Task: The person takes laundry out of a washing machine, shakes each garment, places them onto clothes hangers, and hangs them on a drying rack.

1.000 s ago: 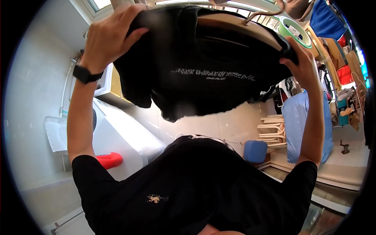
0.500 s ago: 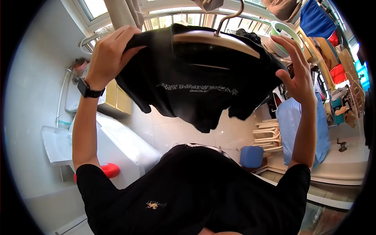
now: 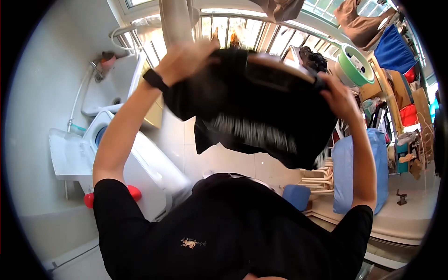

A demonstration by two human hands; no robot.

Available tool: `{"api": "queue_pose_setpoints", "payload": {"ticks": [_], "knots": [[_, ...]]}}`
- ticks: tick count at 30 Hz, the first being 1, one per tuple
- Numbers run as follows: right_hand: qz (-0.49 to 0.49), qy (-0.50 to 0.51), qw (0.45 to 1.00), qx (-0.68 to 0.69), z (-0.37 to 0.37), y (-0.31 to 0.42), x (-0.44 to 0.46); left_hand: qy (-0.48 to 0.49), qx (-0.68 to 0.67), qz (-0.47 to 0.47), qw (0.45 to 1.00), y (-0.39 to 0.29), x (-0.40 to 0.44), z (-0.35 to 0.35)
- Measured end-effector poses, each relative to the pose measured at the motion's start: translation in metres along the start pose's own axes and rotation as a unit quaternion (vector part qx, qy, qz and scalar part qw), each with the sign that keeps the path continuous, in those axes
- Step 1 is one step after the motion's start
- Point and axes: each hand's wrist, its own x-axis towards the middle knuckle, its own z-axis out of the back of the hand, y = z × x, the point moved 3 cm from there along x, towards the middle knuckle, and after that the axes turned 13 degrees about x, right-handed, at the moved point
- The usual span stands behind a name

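Note:
A black T-shirt (image 3: 261, 105) with a pale line of print across it is held up in front of me, blurred by motion. Its broad hanger (image 3: 284, 67) shows at the neck opening; the hook cannot be made out. My left hand (image 3: 189, 60), wearing a black watch (image 3: 155, 80), grips the shirt's left shoulder and is smeared. At the opposite shoulder, my right hand (image 3: 340, 95) has its fingers closed on the black cloth. The shirt's lower part hangs in folds above the floor.
To the left are a white washing machine (image 3: 156, 168) with its lid up and a sink (image 3: 105, 91). A railed window (image 3: 261, 35) lies ahead. On the right are a green basin (image 3: 357, 65), a blue bag (image 3: 343, 172), stacked white stools (image 3: 317, 179) and cluttered shelves.
My right hand has gone from spread fingers beside the shirt to gripping its shoulder. The shirt has swung and dropped a little, its print now blurred. My left hand has shifted rightward.

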Motion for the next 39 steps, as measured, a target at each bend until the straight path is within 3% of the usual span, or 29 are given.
{"api": "queue_pose_setpoints", "payload": {"ticks": [4,7,8,11,14,16,18,19,20,22,24,25,28,30,32,33,37,39], "knots": [[0.017,-0.068,0.996,-0.046,0.055,0.017,0.006,-0.05,0.094,0.028,0.994,0.017,0.03,0.053],[0.047,-0.125,0.985,-0.105,0.085,0.02,-0.001,-0.089,-0.081,0.128,0.984,0.012,0.055,0.115],[0.041,-0.139,0.984,-0.108,0.094,0.017,-0.005,-0.087,-0.173,0.12,0.974,0.019,0.048,0.12],[0.055,-0.159,0.976,-0.138,0.103,0.01,-0.011,0.002,-0.181,0.186,0.966,0.058,-0.013,0.029],[0.018,-0.147,0.977,-0.152,0.113,-0.008,-0.024,0.236,-0.322,0.213,0.892,0.071,-0.067,-0.052],[0.007,-0.134,0.978,-0.159,0.12,-0.017,-0.025,0.212,-0.304,0.227,0.9,0.058,-0.049,-0.016],[-0.07,-0.167,0.971,-0.156,0.126,-0.03,-0.036,0.158,-0.312,0.225,0.909,0.047,-0.035,0.012],[-0.087,-0.18,0.97,-0.141,0.128,-0.024,-0.038,0.072,-0.339,0.179,0.921,0.048,-0.032,0.016],[-0.102,-0.194,0.968,-0.126,0.129,-0.017,-0.04,0.034,-0.463,0.196,0.864,0.049,-0.034,0.013],[-0.018,-0.193,0.968,-0.157,0.123,-0.003,-0.046,0.096,-0.571,0.304,0.756,0.057,-0.053,0.0],[0.05,-0.17,0.968,-0.177,0.12,-0.022,-0.066,0.142,-0.515,0.224,0.815,0.05,-0.062,-0.016],[-0.03,-0.128,0.978,-0.16,0.12,-0.028,-0.066,0.217,-0.513,0.197,0.807,0.07,-0.081,-0.055],[-0.067,-0.115,0.975,-0.178,0.103,-0.014,-0.068,0.083,-0.503,0.27,0.817,0.067,-0.071,-0.03],[0.011,-0.099,0.986,-0.132,0.09,0.017,-0.066,0.01,-0.381,0.301,0.874,0.076,-0.069,-0.023],[-0.042,-0.089,0.991,-0.09,0.089,0.022,-0.062,-0.048,-0.286,0.325,0.9,0.079,-0.074,-0.025],[-0.049,-0.102,0.988,-0.102,0.092,0.025,-0.052,-0.013,-0.283,0.356,0.891,0.079,-0.08,-0.024],[-0.045,-0.11,0.98,-0.16,0.11,0.064,-0.033,-0.088,-0.202,0.381,0.898,0.051,-0.097,-0.009],[-0.037,-0.127,0.973,-0.187,0.122,0.088,-0.012,-0.085,-0.264,0.398,0.874,0.035,-0.109,-0.006]]}}
